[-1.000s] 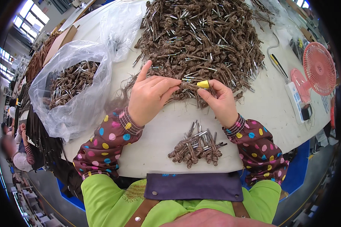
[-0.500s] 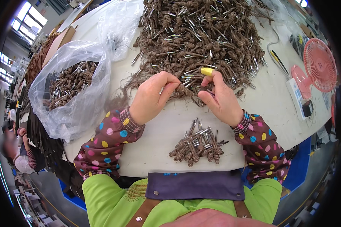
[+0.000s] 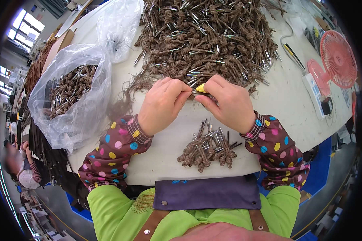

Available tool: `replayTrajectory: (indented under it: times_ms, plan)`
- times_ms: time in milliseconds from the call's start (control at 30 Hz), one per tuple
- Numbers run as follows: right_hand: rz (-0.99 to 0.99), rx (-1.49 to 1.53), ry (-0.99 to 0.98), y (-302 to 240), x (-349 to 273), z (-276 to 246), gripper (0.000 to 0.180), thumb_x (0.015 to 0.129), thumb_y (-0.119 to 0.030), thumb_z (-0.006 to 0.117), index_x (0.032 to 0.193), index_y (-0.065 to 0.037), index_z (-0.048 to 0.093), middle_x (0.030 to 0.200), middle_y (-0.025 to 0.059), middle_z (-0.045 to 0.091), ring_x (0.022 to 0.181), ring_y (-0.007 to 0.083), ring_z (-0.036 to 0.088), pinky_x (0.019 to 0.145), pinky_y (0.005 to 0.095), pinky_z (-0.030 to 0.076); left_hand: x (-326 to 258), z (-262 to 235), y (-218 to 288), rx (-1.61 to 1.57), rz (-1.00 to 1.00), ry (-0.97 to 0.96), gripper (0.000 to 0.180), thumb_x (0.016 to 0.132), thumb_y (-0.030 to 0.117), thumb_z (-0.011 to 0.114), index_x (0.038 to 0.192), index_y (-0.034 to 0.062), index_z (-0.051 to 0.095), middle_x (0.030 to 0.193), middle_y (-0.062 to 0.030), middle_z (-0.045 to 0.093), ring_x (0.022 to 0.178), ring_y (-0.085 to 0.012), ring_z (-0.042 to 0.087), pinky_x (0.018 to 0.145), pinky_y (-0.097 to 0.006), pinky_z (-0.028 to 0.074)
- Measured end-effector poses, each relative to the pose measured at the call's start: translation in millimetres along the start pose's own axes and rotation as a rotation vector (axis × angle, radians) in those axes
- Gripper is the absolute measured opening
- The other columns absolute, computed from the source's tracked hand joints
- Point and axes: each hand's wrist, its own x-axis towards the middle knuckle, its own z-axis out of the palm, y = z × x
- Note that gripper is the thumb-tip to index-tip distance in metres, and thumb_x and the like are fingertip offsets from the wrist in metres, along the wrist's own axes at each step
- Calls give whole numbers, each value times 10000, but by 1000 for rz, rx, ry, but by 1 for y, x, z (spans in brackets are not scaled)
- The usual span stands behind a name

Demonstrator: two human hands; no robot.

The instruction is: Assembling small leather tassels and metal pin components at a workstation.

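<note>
Just in front of a large heap of knotted brown cords with silvery metal tips [image 3: 209, 44], my two hands meet. My left hand [image 3: 161, 105] is closed in a pinch of thumb and index finger. My right hand [image 3: 228, 103], with a yellow finger cover [image 3: 201, 88] on its index fingertip, pinches from the other side. A small silvery piece [image 3: 195, 93], seemingly the metal tip of a knotted cord, shows between the fingertips; the fingers hide most of it. Nearer me, between my forearms, lies a small pile of the same knotted cords [image 3: 205, 150].
On the left stands an open clear plastic bag [image 3: 96, 104] with more knotted cords. Another clear bag [image 3: 118, 28] lies behind it. At the right are a pink fan [image 3: 337, 58], a white power strip [image 3: 314, 94] and a cable. Another person [image 3: 26, 168] is at far left.
My right hand has moved left and its raised, covered index finger has come down against the thumb, meeting my left fingertips. The left hand stays pinched.
</note>
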Motion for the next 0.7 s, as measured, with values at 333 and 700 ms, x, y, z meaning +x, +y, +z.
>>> replayTrajectory:
  times_ms: [333, 700]
  plan:
    - [-107, -105, -1, 1, -2, -1, 178, 785, -192, 696, 802, -67, 570, 757, 33, 530, 545, 173, 541, 482, 280, 424, -2, 4, 3, -7, 33, 14, 113, 794, 27, 629, 845, 35, 528, 764, -90, 567, 731, -276, 543, 651, -355, 449]
    - [216, 418, -44, 5, -10, 17, 282, 781, -92, 717, 1025, -19, 597, 765, 30, 626, 611, 30, 486, 541, 185, 413, -19, 5, -9, -893, -724, 26, 153, 910, 114, 554, 994, 5, 487, 882, -102, 591, 783, -195, 605, 716, -282, 484]
